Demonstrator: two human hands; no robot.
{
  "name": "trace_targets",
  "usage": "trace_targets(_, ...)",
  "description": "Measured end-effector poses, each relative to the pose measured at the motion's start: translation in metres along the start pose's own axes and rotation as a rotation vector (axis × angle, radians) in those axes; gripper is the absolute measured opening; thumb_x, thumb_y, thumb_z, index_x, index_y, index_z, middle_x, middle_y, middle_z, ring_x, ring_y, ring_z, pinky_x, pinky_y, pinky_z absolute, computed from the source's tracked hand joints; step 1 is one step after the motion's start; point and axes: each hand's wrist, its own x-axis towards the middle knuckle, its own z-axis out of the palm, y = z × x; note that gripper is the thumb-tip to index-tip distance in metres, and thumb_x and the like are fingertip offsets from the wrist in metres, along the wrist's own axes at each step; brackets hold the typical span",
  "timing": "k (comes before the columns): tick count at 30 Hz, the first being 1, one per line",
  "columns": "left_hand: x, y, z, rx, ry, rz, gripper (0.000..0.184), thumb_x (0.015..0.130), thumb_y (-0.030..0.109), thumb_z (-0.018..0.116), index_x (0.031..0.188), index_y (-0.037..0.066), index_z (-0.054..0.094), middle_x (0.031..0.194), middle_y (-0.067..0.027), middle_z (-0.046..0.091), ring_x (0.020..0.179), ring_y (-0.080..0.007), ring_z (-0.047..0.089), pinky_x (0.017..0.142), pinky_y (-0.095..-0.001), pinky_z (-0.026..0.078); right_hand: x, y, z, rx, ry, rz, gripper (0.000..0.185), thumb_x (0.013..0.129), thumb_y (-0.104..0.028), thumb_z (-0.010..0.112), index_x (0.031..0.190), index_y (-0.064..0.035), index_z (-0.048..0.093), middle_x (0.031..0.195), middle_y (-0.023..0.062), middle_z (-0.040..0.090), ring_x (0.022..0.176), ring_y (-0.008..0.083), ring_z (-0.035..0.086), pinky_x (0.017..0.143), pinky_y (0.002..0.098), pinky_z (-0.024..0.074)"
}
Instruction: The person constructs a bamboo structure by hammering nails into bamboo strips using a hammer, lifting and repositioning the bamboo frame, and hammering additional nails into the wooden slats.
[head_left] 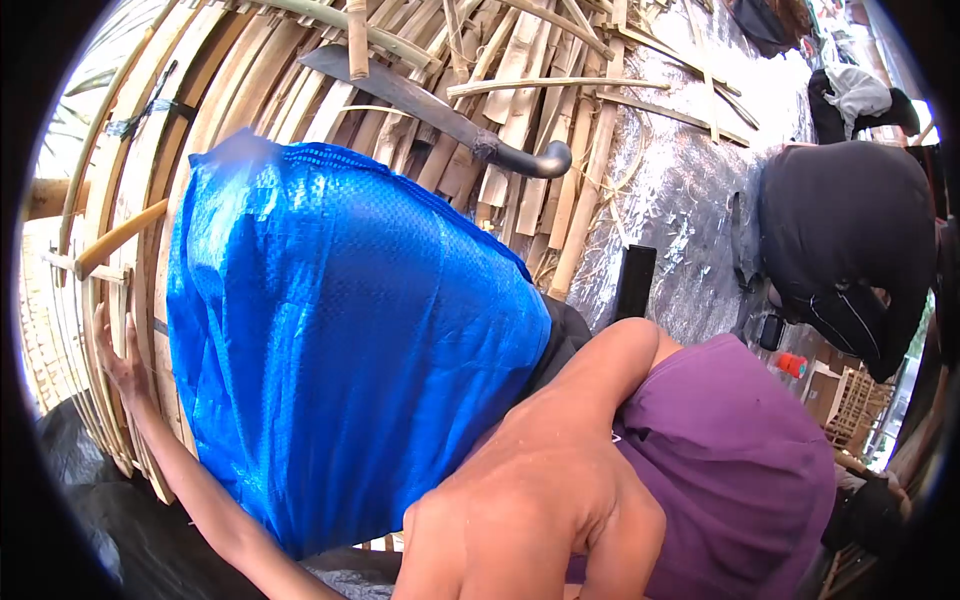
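Observation:
My left hand (pixel 122 365) reaches out at the far left, fingers apart, against a frame of split bamboo slats (pixel 105 235). It seems to hold nothing. Close to the camera, my right hand (pixel 530 510) shows its back large and low in view; its fingers are cut off by the bottom edge, so what they do is hidden. Between the two hands a blue woven plastic sheet (pixel 340 350) covers my lap. A pale stick (pixel 120 240) juts out beside the sheet, above my left hand. My purple shirt (pixel 730 450) fills the lower right.
A machete with a curved handle (pixel 440 115) lies on many split bamboo strips (pixel 540 110) beyond the sheet. A black rectangular object (pixel 635 285) is near my right elbow. Clear plastic sheeting (pixel 700 200) covers the ground. A person in black (pixel 850 240) bends over at right.

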Motion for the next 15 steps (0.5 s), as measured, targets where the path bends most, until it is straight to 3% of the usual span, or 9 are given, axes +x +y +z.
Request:
trace_targets(1,-0.001,-0.001,0.002,-0.006,-0.006,-0.011,0.056,0.091,0.032,0.062,0.141,0.015,0.042,0.144,-0.0085,0.044,0.126,-0.0282,0.043,0.104,-0.0414,0.035,-0.004,-0.001,-0.005,-0.048,-0.066,-0.105,0.035,0.086,-0.004,0.054,0.113,0.0183,0.056,0.095,0.0215,0.066,0.070,0.0220,0.065,0.056,0.0260,0.0495)
trace_targets(4,-0.007,0.000,0.003,-0.015,-0.006,-0.053,0.055,0.092,0.032,0.061,0.141,0.015,0.043,0.143,-0.0081,0.044,0.125,-0.0290,0.044,0.105,-0.0420,0.035,-0.003,-0.043,-0.004,-0.015,-0.104,0.278,0.039,0.087,-0.006,0.054,0.119,0.0174,0.053,0.101,0.0236,0.066,0.077,0.0227,0.067,0.060,0.0241,0.0520)
trace_targets(5,-0.009,0.002,0.001,-0.011,-0.002,-0.068,0.054,0.092,0.032,0.061,0.140,0.015,0.043,0.143,-0.0079,0.045,0.124,-0.0293,0.044,0.105,-0.0422,0.035,0.002,-0.056,-0.004,-0.294,-0.033,0.389,0.030,0.088,-0.011,0.058,0.109,0.0114,0.060,0.094,0.0252,0.065,0.069,0.0252,0.064,0.058,0.0308,0.0496)
trace_targets(7,-0.011,0.003,-0.001,0.020,0.025,-0.065,0.054,0.091,0.031,0.062,0.140,0.015,0.044,0.141,-0.0079,0.046,0.123,-0.0288,0.044,0.106,-0.0425,0.034,0.010,-0.074,-0.014,-0.610,0.003,0.484,0.027,0.086,-0.009,0.063,0.107,0.0077,0.060,0.088,0.0225,0.063,0.066,0.0244,0.059,0.056,0.0327,0.0471)
trace_targets(10,-0.008,0.011,-0.006,0.033,0.080,0.106,0.051,0.089,0.026,0.065,0.136,0.015,0.047,0.137,-0.0093,0.050,0.120,-0.0295,0.047,0.105,-0.0421,0.035,0.008,-0.113,-0.027,-0.915,0.071,0.477,0.023,0.084,-0.007,0.063,0.105,-0.0050,0.053,0.081,0.0144,0.062,0.061,0.0200,0.057,0.060,0.0356,0.0467)
trace_targets(11,-0.012,0.011,-0.010,0.065,0.099,0.100,0.051,0.089,0.026,0.065,0.135,0.014,0.048,0.136,-0.0089,0.051,0.118,-0.0287,0.048,0.104,-0.0414,0.036,0.006,-0.126,-0.026,-1.177,0.169,0.398,0.025,0.085,-0.007,0.061,0.105,-0.0064,0.046,0.079,0.0101,0.059,0.061,0.0161,0.055,0.063,0.0343,0.0466)
trace_targets(12,-0.013,0.013,-0.009,0.079,0.109,0.104,0.050,0.089,0.025,0.065,0.135,0.014,0.048,0.136,-0.0084,0.051,0.116,-0.0279,0.049,0.103,-0.0408,0.037,0.001,-0.144,-0.038,-1.270,0.192,0.249,0.031,0.083,0.001,0.059,0.114,0.0013,0.053,0.081,0.0103,0.058,0.063,0.0129,0.054,0.058,0.0268,0.0451)
trace_targets(14,-0.018,0.002,-0.004,-0.007,0.144,-0.008,0.049,0.090,0.025,0.065,0.134,0.014,0.050,0.137,-0.0080,0.051,0.118,-0.0259,0.050,0.100,-0.0392,0.039,-0.006,-0.185,-0.044,-1.853,0.485,0.257,0.030,0.086,0.000,0.056,0.116,0.0012,0.053,0.080,0.0073,0.057,0.064,0.0121,0.053,0.062,0.0269,0.0460)
trace_targets(15,-0.018,-0.023,0.001,-0.035,0.129,-0.062,0.050,0.090,0.027,0.064,0.136,0.015,0.048,0.138,-0.0081,0.050,0.121,-0.0250,0.049,0.100,-0.0385,0.039,-0.019,-0.222,-0.057,-2.154,0.501,0.332,0.029,0.087,-0.002,0.056,0.116,-0.0006,0.056,0.079,0.0036,0.056,0.068,0.0109,0.055,0.065,0.0262,0.0469)
